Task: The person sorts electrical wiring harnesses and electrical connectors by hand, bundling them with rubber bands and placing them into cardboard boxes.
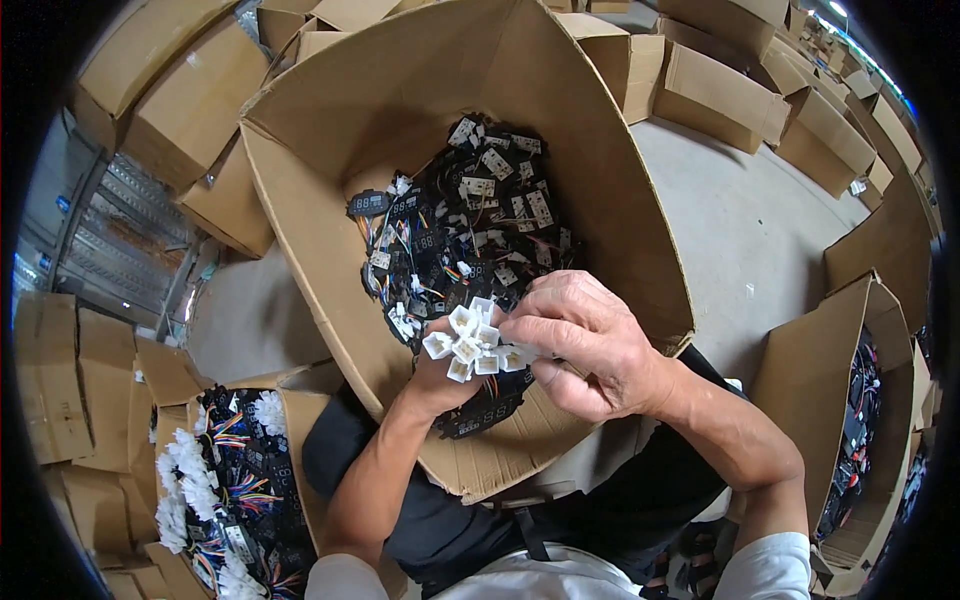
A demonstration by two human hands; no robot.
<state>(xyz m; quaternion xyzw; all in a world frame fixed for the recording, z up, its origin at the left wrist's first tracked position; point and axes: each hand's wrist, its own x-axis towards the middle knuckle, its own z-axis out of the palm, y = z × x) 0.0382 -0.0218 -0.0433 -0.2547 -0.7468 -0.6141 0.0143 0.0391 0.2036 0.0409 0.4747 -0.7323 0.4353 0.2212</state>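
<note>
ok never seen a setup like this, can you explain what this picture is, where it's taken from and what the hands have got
There's no machine here: these are a person's own bare hands. The single picture comes from a wide fisheye camera worn on the head, looking down, so straight edges bend and the rim goes dark.

The left hand holds a bunch of white connectors, open ends facing up. The right hand has its fingers at the bunch's right side; its exact grip is hard to tell.

Beneath them is a large open cardboard box with a pile of dark electronic modules and coloured wires inside. At lower left, a smaller box contains similar parts with white connectors.
</note>
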